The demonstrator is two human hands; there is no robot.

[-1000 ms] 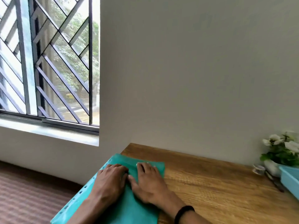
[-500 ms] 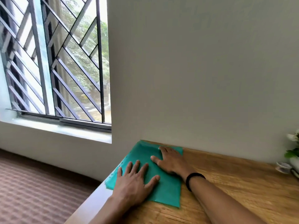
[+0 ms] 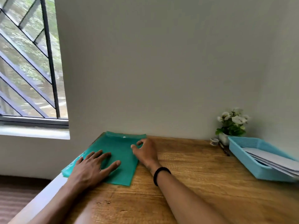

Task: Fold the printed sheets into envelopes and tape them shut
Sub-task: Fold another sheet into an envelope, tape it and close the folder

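A green plastic folder (image 3: 119, 147) with a white snap button lies flat at the table's far left corner against the wall. My left hand (image 3: 92, 168) presses flat on its near left part, fingers spread. My right hand (image 3: 145, 152) hovers at the folder's right edge, fingers loosely curled and apart, holding nothing; a black band is on that wrist. White sheets (image 3: 271, 159) lie in a blue tray (image 3: 252, 165) at the right.
The wooden table (image 3: 194, 183) runs along a grey wall. A small potted plant with white flowers (image 3: 231, 123) and a tape roll (image 3: 214, 141) stand at the back right by the tray. A barred window is at the left.
The view has swung right, bringing the tray and plant into sight. My right hand has lifted off the folder to its right edge; my left hand stays pressed on it.
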